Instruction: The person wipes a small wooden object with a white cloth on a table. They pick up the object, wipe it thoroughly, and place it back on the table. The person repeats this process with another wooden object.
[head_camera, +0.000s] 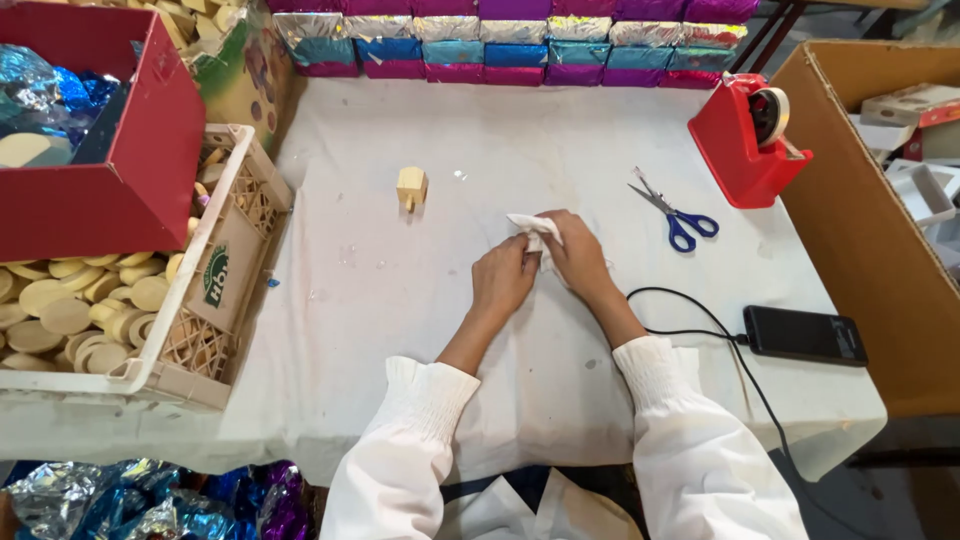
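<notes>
White-clothed table (420, 330), wrapped foil boxes (510, 45) ranked along its far edge, unwrapped discs (70, 310) heaped in the crate at left; left hand (503, 278) and right hand (575, 258) pinch a white wrapper (528, 226) mid-table, folding apparently unfinished.

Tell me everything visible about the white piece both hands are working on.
The white wrapper looks like thin, crumpled paper or tissue, partly folded. It lies on the white cloth-covered table near its middle. A pointed corner sticks out up and to the left. The left hand and right hand both pinch it and hide most of it; what it encloses cannot be seen.
</notes>
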